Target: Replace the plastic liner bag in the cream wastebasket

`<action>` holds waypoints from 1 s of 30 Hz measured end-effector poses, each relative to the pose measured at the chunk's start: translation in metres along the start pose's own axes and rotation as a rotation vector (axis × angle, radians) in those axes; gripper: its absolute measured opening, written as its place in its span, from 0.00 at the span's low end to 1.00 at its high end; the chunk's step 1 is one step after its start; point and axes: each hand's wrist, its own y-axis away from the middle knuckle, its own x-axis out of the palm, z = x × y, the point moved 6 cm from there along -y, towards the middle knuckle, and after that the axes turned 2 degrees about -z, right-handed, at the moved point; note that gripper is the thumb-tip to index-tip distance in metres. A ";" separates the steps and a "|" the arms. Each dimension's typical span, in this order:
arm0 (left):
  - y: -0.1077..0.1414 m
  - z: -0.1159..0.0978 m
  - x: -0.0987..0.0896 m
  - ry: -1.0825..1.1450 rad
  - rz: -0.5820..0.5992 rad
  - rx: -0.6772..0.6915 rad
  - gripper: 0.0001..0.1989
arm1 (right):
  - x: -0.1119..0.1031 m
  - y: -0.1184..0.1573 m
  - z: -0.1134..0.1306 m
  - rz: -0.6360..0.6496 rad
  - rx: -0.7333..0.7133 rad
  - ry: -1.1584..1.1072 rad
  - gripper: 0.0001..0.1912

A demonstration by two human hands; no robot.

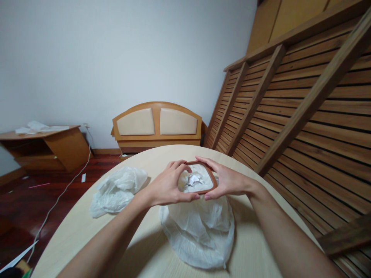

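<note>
Both hands hold a brown rounded frame point(215, 180) above the round pale table. My left hand point(171, 183) grips its left side, thumb along the near edge and fingers at the far edge. My right hand point(226, 180) grips the right side in the same manner. Crumpled white paper point(194, 179) shows inside the frame's opening. Thin white translucent material point(203, 231) spreads on the table below and nearer than the frame; whether it joins the frame is hidden. To the left lies a crumpled white plastic bag point(118, 191).
The round table point(249, 239) has its far edge beyond my hands. Behind stands a wooden headboard point(156, 123). Slatted wooden panels point(313, 127) lean at the right. A low cabinet point(63, 148) and a white cable point(62, 193) are at the left.
</note>
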 end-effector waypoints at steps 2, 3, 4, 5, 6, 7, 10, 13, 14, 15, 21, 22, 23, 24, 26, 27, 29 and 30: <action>0.000 0.000 0.000 -0.003 -0.004 0.002 0.31 | 0.000 0.000 0.002 -0.005 0.004 0.007 0.63; 0.000 0.000 0.000 -0.004 -0.007 0.002 0.31 | 0.000 0.000 0.002 -0.009 0.004 0.012 0.63; 0.000 -0.001 0.000 -0.005 -0.010 0.002 0.32 | 0.000 0.000 0.003 -0.012 0.002 0.017 0.62; 0.000 -0.001 0.000 -0.007 -0.010 0.002 0.32 | -0.001 0.000 0.004 -0.013 0.000 0.024 0.62; 0.000 -0.001 0.000 -0.008 -0.008 0.002 0.32 | -0.001 -0.001 0.005 -0.012 -0.004 0.032 0.61; 0.000 -0.001 0.001 -0.011 -0.005 -0.001 0.32 | 0.000 -0.001 0.006 -0.008 -0.008 0.038 0.61; 0.000 0.000 0.001 -0.017 0.003 -0.011 0.33 | 0.000 -0.001 0.008 0.017 -0.012 0.040 0.61; 0.001 0.000 0.000 -0.015 0.000 -0.005 0.32 | 0.001 -0.001 0.007 0.033 -0.008 0.018 0.61; 0.001 0.000 0.000 -0.012 -0.002 0.000 0.32 | 0.001 0.000 0.007 0.036 -0.006 0.007 0.61; 0.001 0.000 0.000 -0.008 -0.002 0.003 0.33 | 0.002 0.000 0.006 0.040 -0.003 -0.004 0.61; 0.000 0.001 0.000 0.013 -0.003 0.012 0.32 | 0.003 0.001 0.004 0.058 0.046 -0.030 0.62; 0.000 0.001 0.000 0.016 -0.001 0.013 0.32 | 0.003 0.001 0.004 0.058 0.041 -0.029 0.62; 0.000 0.001 0.000 0.019 0.002 0.012 0.32 | 0.003 0.001 0.004 0.058 0.033 -0.029 0.62; 0.000 0.001 0.000 0.020 0.004 0.009 0.32 | 0.003 0.000 0.005 0.056 0.025 -0.027 0.61; 0.000 0.002 -0.001 0.022 0.005 0.003 0.33 | 0.003 0.000 0.004 0.052 0.017 -0.027 0.61; 0.000 0.002 -0.001 0.025 0.005 0.000 0.33 | 0.003 0.000 0.004 0.049 0.015 -0.028 0.61; 0.000 0.002 -0.002 0.032 0.003 -0.005 0.33 | 0.004 0.000 0.003 0.039 0.012 -0.039 0.61; -0.001 0.002 -0.002 0.035 0.003 -0.006 0.33 | 0.004 0.000 0.002 0.032 0.008 -0.048 0.60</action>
